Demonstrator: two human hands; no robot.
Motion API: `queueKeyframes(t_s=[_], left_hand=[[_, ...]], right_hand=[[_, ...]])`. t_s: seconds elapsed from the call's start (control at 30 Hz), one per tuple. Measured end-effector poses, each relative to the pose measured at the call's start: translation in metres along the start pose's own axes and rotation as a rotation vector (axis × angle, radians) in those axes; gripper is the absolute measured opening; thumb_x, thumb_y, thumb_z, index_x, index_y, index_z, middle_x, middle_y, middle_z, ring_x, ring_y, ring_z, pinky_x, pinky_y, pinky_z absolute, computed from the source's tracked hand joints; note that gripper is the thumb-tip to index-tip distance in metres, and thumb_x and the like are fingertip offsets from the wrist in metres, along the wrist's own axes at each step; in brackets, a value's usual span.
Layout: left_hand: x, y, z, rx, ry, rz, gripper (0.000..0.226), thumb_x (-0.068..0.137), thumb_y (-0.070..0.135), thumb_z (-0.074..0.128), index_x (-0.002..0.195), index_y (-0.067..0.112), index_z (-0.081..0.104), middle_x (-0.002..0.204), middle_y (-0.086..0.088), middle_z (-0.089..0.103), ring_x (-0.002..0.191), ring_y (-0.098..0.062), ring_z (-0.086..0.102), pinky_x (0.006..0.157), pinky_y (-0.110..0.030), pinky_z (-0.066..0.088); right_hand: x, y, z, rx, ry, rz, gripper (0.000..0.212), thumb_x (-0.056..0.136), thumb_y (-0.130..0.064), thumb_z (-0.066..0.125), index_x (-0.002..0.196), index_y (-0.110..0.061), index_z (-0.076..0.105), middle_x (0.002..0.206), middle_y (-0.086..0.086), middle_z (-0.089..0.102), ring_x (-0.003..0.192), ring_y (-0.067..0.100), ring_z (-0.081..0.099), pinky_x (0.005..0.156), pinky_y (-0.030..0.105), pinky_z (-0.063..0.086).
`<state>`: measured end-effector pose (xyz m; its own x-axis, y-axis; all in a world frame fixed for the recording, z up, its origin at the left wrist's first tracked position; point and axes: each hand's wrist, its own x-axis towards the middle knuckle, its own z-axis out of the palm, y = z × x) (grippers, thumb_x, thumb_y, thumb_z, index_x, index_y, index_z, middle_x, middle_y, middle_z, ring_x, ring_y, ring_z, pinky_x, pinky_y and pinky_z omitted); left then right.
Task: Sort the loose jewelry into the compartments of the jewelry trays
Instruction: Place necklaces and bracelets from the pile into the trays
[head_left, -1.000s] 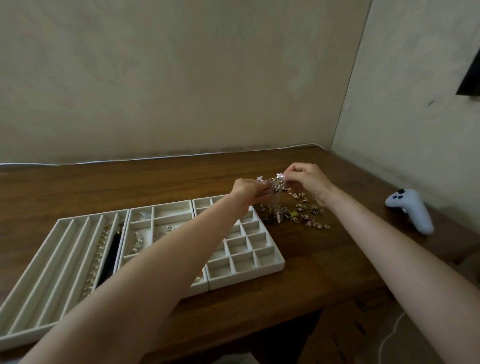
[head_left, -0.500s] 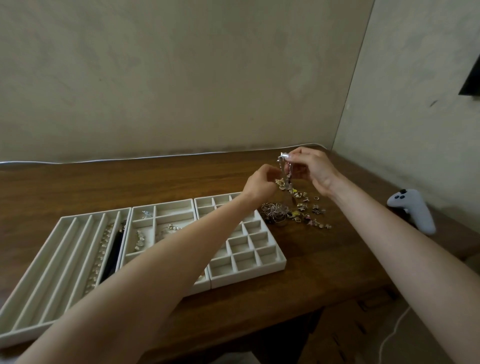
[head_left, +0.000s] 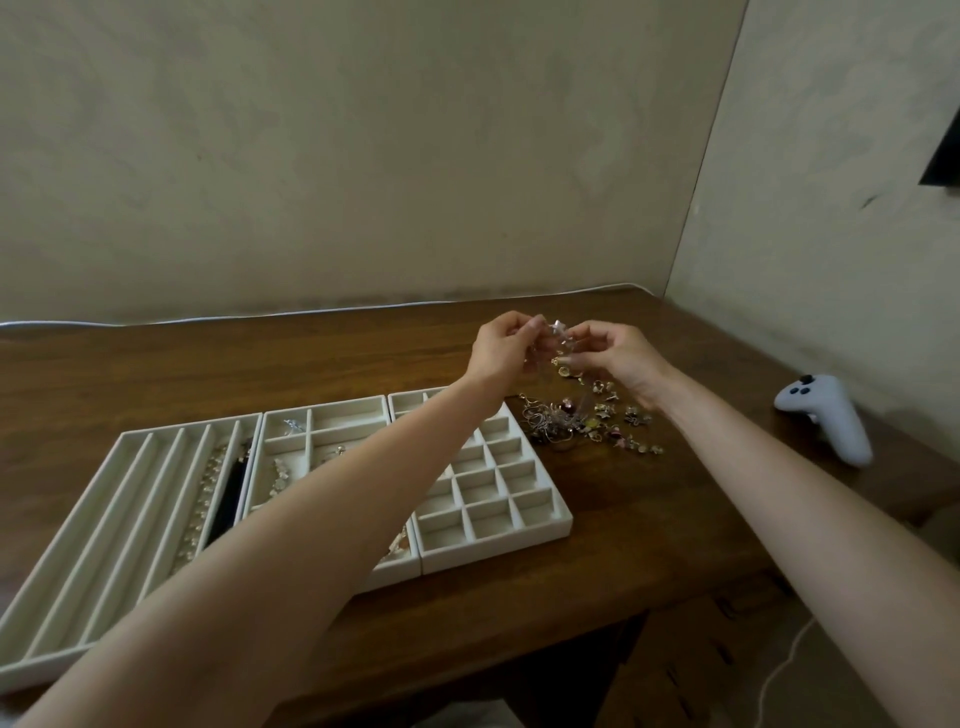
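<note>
Three white jewelry trays lie side by side on the wooden table: a long-slot tray (head_left: 104, 499) on the left, a middle tray (head_left: 343, 415) with larger compartments, and a small-grid tray (head_left: 498, 499) on the right. A pile of loose jewelry (head_left: 576, 421) lies just right of the grid tray. Above the pile, my left hand (head_left: 498, 348) and my right hand (head_left: 618, 358) are raised together, both pinching a small silvery piece (head_left: 558, 330) with a thin chain hanging from it.
A white game controller (head_left: 826, 421) rests near the table's right edge. A wall corner stands behind the table, with a white cable (head_left: 311, 312) along its back edge. Necklaces and a dark strap (head_left: 228, 499) fill some left tray slots.
My left hand has risen to meet my right hand, and both now grip the silvery piece, held up over the pile; the view has shifted slightly.
</note>
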<state>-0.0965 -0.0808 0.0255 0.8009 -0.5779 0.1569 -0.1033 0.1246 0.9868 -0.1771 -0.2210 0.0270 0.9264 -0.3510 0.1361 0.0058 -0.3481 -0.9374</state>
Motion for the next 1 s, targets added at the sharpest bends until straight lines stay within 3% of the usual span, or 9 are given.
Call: queueKeyframes(t_s=[0.13,0.3,0.5,0.6,0.77,0.9,1.0], left_hand=[[-0.003,0.007,-0.004,-0.087,-0.026,0.035,0.017,0.097,0.018,0.046,0.087,0.008,0.057,0.086,-0.006,0.069,0.070,-0.014,0.064,0.061,-0.025,0.055],[-0.003,0.014,-0.009,-0.238,-0.046,0.041,0.016,0.097,0.017,0.047,0.087,0.010,0.058,0.095,-0.009,0.069,0.070,-0.012,0.063,0.062,-0.023,0.054],[0.001,0.024,-0.016,-0.545,-0.038,0.024,0.015,0.097,0.011,0.042,0.100,0.001,0.053,0.103,-0.014,0.067,0.076,-0.016,0.066,0.073,-0.027,0.055],[0.004,0.026,-0.021,-0.562,-0.019,0.038,0.015,0.095,0.008,0.044,0.097,-0.002,0.054,0.106,-0.015,0.065,0.079,-0.016,0.063,0.073,-0.026,0.054],[0.000,0.030,-0.032,-0.507,0.013,0.059,0.022,0.091,0.005,0.041,0.074,0.004,0.056,0.100,-0.009,0.067,0.058,-0.006,0.049,0.052,-0.016,0.038],[-0.002,0.030,-0.038,-0.497,0.056,0.021,0.019,0.090,0.007,0.042,0.075,0.009,0.053,0.093,-0.009,0.067,0.054,-0.006,0.035,0.048,-0.016,0.029],[-0.003,0.029,-0.043,-0.377,0.095,-0.009,0.023,0.093,0.027,0.050,0.083,0.009,0.058,0.079,-0.002,0.068,0.048,-0.005,0.033,0.043,-0.016,0.025]], right_hand=[[0.000,0.007,0.001,-0.004,0.022,0.034,0.013,0.080,-0.005,0.068,0.090,-0.012,0.067,0.085,0.006,0.065,0.076,0.018,0.062,0.074,0.034,0.051],[0.000,0.008,-0.003,0.047,0.068,0.041,0.006,0.082,-0.012,0.068,0.087,-0.013,0.069,0.077,0.003,0.063,0.065,0.011,0.058,0.064,0.022,0.049],[-0.002,0.010,0.000,-0.032,0.086,0.086,0.012,0.085,-0.009,0.064,0.096,-0.009,0.069,0.075,0.006,0.065,0.064,0.014,0.060,0.055,0.019,0.050],[-0.001,0.013,-0.002,0.002,0.157,0.125,0.013,0.087,-0.007,0.061,0.097,-0.008,0.069,0.077,0.008,0.066,0.063,0.014,0.061,0.060,0.023,0.053],[0.003,0.012,-0.007,0.091,0.328,0.142,0.015,0.088,-0.014,0.061,0.099,-0.011,0.072,0.082,0.002,0.065,0.071,0.015,0.057,0.072,0.030,0.049],[-0.001,0.004,-0.007,0.244,0.331,0.128,0.018,0.093,-0.021,0.055,0.099,-0.013,0.070,0.071,0.002,0.058,0.058,0.012,0.053,0.054,0.021,0.046],[-0.001,-0.001,-0.007,0.312,0.293,0.127,0.026,0.097,-0.026,0.048,0.096,-0.011,0.069,0.072,0.004,0.061,0.059,0.013,0.054,0.054,0.022,0.044]])
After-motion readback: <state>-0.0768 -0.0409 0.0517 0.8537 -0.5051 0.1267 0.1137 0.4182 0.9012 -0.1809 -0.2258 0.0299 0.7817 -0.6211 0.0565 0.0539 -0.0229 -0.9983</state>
